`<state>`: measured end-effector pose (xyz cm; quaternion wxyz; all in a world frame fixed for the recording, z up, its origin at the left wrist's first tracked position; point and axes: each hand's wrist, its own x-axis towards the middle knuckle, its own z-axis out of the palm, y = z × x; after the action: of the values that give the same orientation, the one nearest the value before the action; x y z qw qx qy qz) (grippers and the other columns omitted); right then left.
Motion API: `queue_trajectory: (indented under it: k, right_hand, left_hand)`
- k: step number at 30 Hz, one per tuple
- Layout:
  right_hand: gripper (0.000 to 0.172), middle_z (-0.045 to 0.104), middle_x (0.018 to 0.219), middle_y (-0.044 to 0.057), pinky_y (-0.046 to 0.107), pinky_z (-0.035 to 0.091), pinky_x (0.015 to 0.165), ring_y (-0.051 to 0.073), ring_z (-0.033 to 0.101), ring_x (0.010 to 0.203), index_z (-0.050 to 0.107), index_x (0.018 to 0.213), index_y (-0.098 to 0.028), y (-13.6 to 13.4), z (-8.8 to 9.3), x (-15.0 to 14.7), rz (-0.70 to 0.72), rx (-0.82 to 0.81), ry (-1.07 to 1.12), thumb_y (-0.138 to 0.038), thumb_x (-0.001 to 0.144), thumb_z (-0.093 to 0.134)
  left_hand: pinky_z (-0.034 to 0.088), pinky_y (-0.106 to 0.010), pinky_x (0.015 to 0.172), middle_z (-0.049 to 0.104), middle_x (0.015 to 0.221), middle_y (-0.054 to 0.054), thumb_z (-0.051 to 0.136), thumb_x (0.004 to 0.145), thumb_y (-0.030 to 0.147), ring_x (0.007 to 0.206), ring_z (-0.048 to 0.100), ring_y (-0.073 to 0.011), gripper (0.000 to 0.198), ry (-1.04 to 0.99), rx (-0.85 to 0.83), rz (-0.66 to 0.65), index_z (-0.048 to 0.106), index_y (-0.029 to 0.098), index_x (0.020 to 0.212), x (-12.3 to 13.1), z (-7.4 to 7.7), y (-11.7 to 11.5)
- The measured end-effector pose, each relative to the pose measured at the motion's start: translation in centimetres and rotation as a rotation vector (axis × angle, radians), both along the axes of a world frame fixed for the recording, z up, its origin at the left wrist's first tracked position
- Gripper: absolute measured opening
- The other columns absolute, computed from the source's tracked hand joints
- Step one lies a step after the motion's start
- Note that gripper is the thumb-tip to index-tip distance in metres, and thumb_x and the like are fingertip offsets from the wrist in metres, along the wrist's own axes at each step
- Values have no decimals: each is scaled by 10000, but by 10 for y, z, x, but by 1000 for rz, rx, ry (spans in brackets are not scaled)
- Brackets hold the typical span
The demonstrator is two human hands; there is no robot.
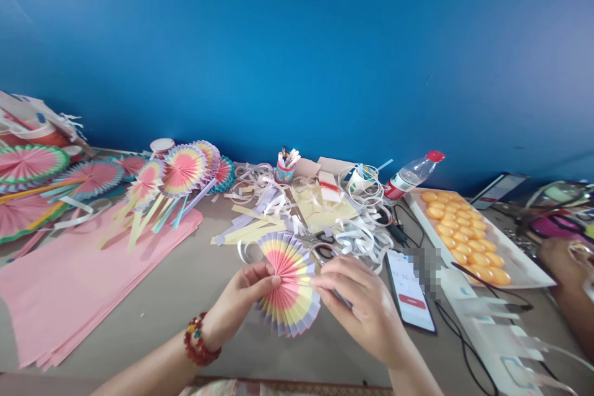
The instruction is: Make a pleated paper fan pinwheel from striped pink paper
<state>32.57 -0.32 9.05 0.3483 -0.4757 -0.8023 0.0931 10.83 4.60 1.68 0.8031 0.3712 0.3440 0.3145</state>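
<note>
A round pleated paper fan (290, 315), pink in the middle with yellow and lilac bands, is held above the near part of the table. My left hand (253, 288) pinches it near its centre between thumb and fingers. On the fan's right edge, the fingertips of my right hand (359, 303) are closed on the pleats. Just behind the fan lie scissors (323, 250), partly covered by white paper strips (364, 238). Yellow and lilac strips (248, 223) are spread beyond my left hand.
Pink paper sheets (93, 284) and finished fans (183, 170) lie at left. A decorated cup (284, 170) stands by the wall. At right are a bottle (408, 179), a phone (411, 291), a tray of orange ovals (524, 266), a power strip (468, 322) and another person's hand (563, 266).
</note>
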Motion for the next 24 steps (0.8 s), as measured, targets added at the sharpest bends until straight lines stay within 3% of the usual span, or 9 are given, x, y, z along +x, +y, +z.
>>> queue_trajectory:
  k: [5, 10, 13, 18, 20, 24]
  right_hand:
    - [259, 665, 915, 55, 316, 514, 741, 181, 626, 829, 677, 1100, -248, -3, -4, 0, 3, -30, 32, -117, 914, 555]
    - [442, 670, 914, 47, 336, 518, 788, 184, 631, 839, 536, 1313, -241, -5, -8, -2, 2, -43, 102, -109, 896, 597]
    - [375, 663, 898, 47, 337, 509, 782, 184, 616, 830, 574, 1237, -216, -8, -7, -4, 21, -30, 129, -129, 877, 634]
    - [71, 605, 836, 48, 325, 476, 704, 180, 565, 768, 656, 911, -206, -11, 0, -6, 105, -57, 110, -195, 891, 589]
    - [116, 612, 865, 51, 326, 475, 728, 178, 573, 789, 646, 850, -209, -10, 3, -8, 119, -75, 110, -197, 911, 547]
    - [151, 678, 884, 37, 291, 483, 767, 157, 623, 813, 637, 957, -212, -4, 5, -10, 180, -195, 194, -186, 959, 489]
  left_hand:
    - [465, -234, 697, 694, 838, -59, 753, 794, 395, 728, 618, -148, 273, -46, -13, -2, 718, 145, 896, 1, -4, 1]
    - [478, -239, 726, 715, 912, -62, 748, 805, 384, 756, 639, -148, 261, -116, -88, 9, 728, 164, 943, 4, -4, 1]
    - [471, -241, 702, 705, 840, -52, 773, 778, 389, 718, 623, -140, 271, -145, -142, 22, 725, 146, 887, 5, -2, 3]
    - [435, -216, 639, 666, 748, -25, 819, 722, 399, 650, 580, -110, 313, -157, -202, 21, 715, 128, 839, 6, -3, 4]
    - [421, -208, 622, 648, 725, -19, 815, 730, 397, 634, 564, -101, 306, -177, -203, 0, 708, 125, 822, 7, -4, 4]
    - [436, -224, 632, 659, 745, -35, 791, 759, 399, 643, 591, -117, 303, -190, -218, -50, 708, 123, 849, 8, -4, 3]
